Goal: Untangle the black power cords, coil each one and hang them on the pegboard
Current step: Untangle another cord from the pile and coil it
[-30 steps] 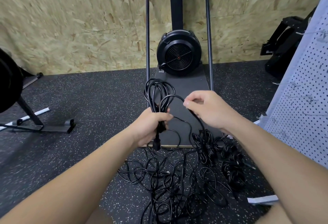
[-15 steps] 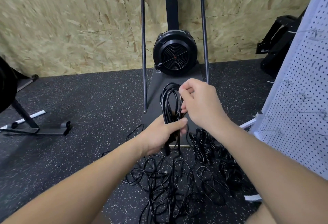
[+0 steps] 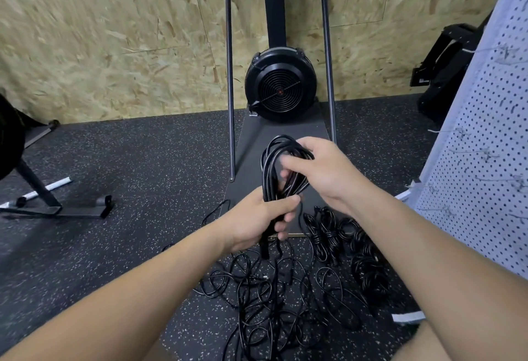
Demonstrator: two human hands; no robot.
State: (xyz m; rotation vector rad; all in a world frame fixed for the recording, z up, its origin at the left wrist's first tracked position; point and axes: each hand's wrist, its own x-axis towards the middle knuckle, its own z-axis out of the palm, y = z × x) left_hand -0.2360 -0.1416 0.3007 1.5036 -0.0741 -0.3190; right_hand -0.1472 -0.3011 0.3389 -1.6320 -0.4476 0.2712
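Observation:
A coil of black power cord [image 3: 271,166] stands upright in my left hand [image 3: 257,220], which grips its lower end with the plug hanging below the fist. My right hand [image 3: 320,172] is curled over the coil's upper right loops, fingers round several strands. Below my hands a loose tangle of black cords [image 3: 274,303] sprawls on the floor. Several wound cord bundles [image 3: 343,243] lie to the right of the tangle. The white pegboard [image 3: 491,160] leans at the right, with thin metal hooks sticking out.
A black fan machine [image 3: 281,89] with a tube frame stands on a dark platform [image 3: 285,132] straight ahead against the chipboard wall. A black stand base [image 3: 57,209] sits at the left, black gear [image 3: 440,74] at the far right. The floor is speckled rubber.
My right hand has brought another loop of cord across onto the coil and now closes over its upper loops. The coil has grown taller and moved right. My head has tilted down slightly.

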